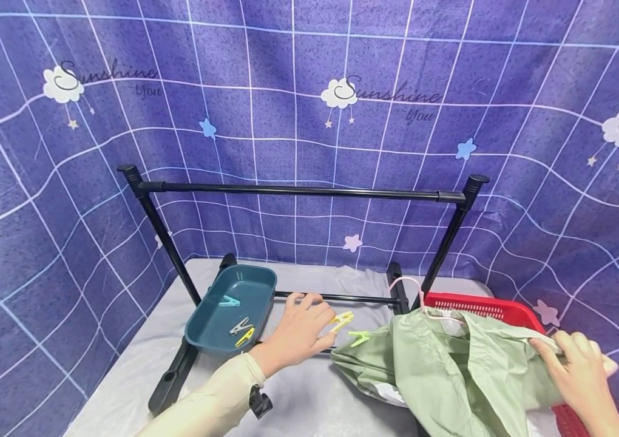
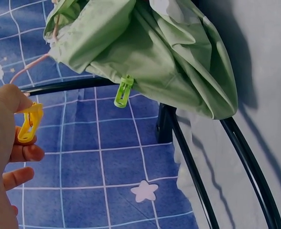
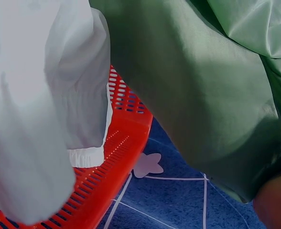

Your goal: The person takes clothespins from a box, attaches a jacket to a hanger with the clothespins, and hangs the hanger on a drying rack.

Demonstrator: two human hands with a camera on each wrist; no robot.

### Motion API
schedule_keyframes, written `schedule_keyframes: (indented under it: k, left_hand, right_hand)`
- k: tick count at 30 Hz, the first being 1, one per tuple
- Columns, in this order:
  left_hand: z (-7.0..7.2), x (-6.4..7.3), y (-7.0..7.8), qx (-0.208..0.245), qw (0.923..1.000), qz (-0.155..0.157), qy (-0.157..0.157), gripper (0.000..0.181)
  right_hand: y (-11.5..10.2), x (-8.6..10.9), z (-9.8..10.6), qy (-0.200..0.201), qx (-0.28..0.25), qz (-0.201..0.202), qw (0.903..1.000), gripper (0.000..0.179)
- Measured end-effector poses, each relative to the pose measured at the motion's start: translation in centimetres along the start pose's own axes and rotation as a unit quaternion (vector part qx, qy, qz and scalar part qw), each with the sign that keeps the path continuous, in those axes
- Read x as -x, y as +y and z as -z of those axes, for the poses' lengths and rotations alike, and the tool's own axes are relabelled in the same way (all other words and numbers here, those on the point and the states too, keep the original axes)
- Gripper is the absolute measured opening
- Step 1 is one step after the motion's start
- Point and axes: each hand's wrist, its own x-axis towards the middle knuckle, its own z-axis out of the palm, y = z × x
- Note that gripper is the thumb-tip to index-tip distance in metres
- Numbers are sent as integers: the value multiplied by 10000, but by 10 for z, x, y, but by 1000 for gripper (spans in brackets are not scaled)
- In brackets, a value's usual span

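My left hand (image 1: 303,325) pinches a yellow clothespin (image 1: 343,320) between thumb and fingers, seen closer in the left wrist view (image 2: 30,122). To its right hangs a pale green garment (image 1: 440,364) on a pink hanger (image 1: 409,280). A lime-green clothespin (image 1: 360,337) is clipped to the garment's left edge. My right hand (image 1: 579,367) grips the garment's right side near its top edge. In the right wrist view only a bit of that hand shows at the lower right, beside the green fabric (image 3: 193,86).
A black rack with a top bar (image 1: 298,190) stands on the pale surface. At left, a teal tray (image 1: 257,271) holds several clothespins (image 1: 241,326). Behind the garment sits a red basket (image 1: 522,312), with white cloth (image 3: 35,119) over it in the right wrist view.
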Motion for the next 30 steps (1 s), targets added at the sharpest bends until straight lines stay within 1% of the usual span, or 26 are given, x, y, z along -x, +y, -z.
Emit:
schedule_keyframes:
  k: [6, 10, 17, 21, 25, 30]
  left_hand:
    - [2, -1, 4, 67, 9999, -79, 90, 12]
    - [3, -2, 6, 98, 9999, -127, 55, 13]
    - [4, -3, 11, 123, 9998, -186, 8, 14]
    - [5, -4, 12, 118, 9995, -267, 101, 13]
    - [4, -6, 14, 48, 9991, -356, 222, 14]
    - [4, -8, 16, 28, 9989, -406, 239, 14]
  right_hand:
    - [-2, 1, 1, -66, 8, -115, 9999, 42]
    - [-3, 1, 1, -157, 51, -242, 9996, 38]
    - [-5, 1, 2, -204, 95, -307, 9993, 38]
    - [-5, 1, 2, -218, 104, -322, 9992, 38]
    - [-3, 1, 1, -143, 68, -226, 9996, 41]
    - [-1, 0, 0, -90, 2, -13, 10000, 44]
